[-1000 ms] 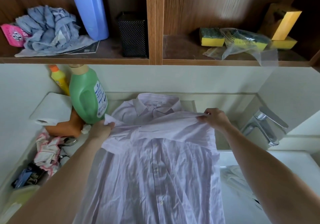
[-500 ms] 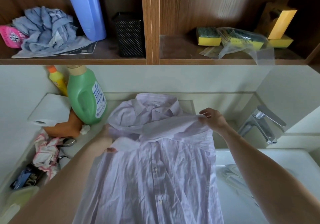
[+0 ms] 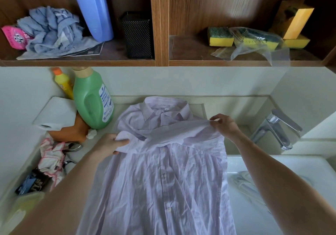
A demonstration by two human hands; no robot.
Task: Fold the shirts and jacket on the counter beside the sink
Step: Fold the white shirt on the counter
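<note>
A pale lilac button-up shirt (image 3: 163, 176) lies front up on the counter (image 3: 200, 108), collar toward the wall, its lower part hanging toward me. One sleeve is folded across the chest just below the collar. My left hand (image 3: 109, 144) grips the sleeve's cuff at the shirt's left edge. My right hand (image 3: 224, 124) pinches the fabric at the shirt's right shoulder, where the sleeve fold starts.
Left of the shirt stand a green detergent bottle (image 3: 92, 98), a yellow bottle (image 3: 63, 82), a toilet roll (image 3: 54, 114) and a crumpled cloth (image 3: 52, 156). A chrome tap (image 3: 276, 127) and the white sink (image 3: 291, 171) lie right. Shelves above hold sponges (image 3: 221, 36) and a blue rag (image 3: 51, 29).
My left hand has moved down and toward me with the cuff, drawing the sleeve lower across the chest. My right hand has stayed at the right shoulder.
</note>
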